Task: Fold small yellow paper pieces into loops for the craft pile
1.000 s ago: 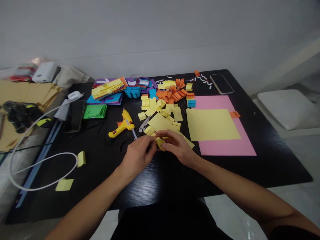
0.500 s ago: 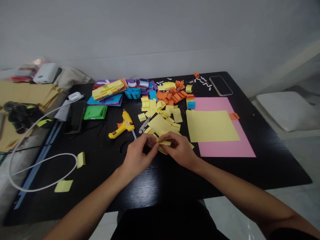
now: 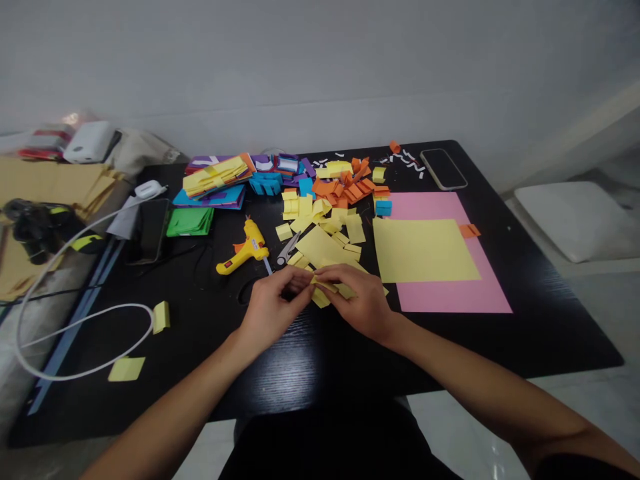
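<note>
Between my two hands, over the front of the paper pile, is a small yellow paper piece [image 3: 326,287]. My left hand [image 3: 276,300] pinches its left end with thumb and fingers. At the other end my right hand [image 3: 364,303] has it between thumb and forefinger. Just beyond lie a larger yellow paper sheet [image 3: 323,247] and several folded yellow paper pieces [image 3: 355,228]. Scissors [image 3: 289,249] lie left of the sheet, their handles partly hidden by my left hand. A yellow glue gun [image 3: 245,247] rests farther left.
On the right, a yellow sheet [image 3: 425,250] overlaps a pink sheet [image 3: 450,298]. Orange folded papers [image 3: 345,190], stacked coloured papers [image 3: 217,179] and a phone [image 3: 443,169] are at the back. A white cable [image 3: 100,317] loops at left near two yellow pieces.
My fingers have shifted slightly on the small yellow paper piece, and its angle differs a little. Both hands stay in about the same place. The whole view has moved slightly.
</note>
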Demonstrator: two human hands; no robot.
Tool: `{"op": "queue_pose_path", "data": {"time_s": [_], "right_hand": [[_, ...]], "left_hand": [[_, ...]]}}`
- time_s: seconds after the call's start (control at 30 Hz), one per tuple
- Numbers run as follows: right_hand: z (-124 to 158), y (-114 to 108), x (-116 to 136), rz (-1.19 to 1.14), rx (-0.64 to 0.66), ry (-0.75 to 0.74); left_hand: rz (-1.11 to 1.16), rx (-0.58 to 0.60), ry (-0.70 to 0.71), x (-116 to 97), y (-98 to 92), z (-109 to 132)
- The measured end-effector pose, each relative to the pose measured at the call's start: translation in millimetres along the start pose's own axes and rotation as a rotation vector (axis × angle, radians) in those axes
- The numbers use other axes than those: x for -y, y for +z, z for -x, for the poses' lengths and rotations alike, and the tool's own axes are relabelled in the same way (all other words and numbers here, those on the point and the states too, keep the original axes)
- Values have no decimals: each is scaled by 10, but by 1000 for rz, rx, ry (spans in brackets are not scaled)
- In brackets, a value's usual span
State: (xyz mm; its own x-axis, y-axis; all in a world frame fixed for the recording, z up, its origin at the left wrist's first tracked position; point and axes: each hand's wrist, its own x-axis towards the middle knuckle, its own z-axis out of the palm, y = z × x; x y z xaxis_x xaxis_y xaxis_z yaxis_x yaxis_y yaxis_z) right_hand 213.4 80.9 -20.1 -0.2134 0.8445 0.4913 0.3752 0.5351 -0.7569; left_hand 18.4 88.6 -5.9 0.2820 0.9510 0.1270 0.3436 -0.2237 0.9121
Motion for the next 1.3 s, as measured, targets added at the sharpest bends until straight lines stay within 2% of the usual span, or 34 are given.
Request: {"op": "queue_pose_path", "data": {"time_s": [0.2, 0.57, 0.73, 0.87, 1.07, 1.3], "right_hand": [[7, 6, 5, 38, -36, -17], [19, 16, 79, -23, -13, 193], [15, 23, 91, -22, -22, 199], [3, 15, 88, -20, -2, 190], [-19, 35, 54, -254, -29, 366], [-28, 23, 57, -334, -23, 410]], "left_hand": [[-73, -11, 55, -17, -3, 6], [-126, -18, 73, -60, 10, 12], [-126, -12, 61, -57, 12, 10], [-26, 0, -23, -56, 4, -4], [252, 76, -223, -74, -30, -67], [290, 116, -245, -65, -53, -81]]}}
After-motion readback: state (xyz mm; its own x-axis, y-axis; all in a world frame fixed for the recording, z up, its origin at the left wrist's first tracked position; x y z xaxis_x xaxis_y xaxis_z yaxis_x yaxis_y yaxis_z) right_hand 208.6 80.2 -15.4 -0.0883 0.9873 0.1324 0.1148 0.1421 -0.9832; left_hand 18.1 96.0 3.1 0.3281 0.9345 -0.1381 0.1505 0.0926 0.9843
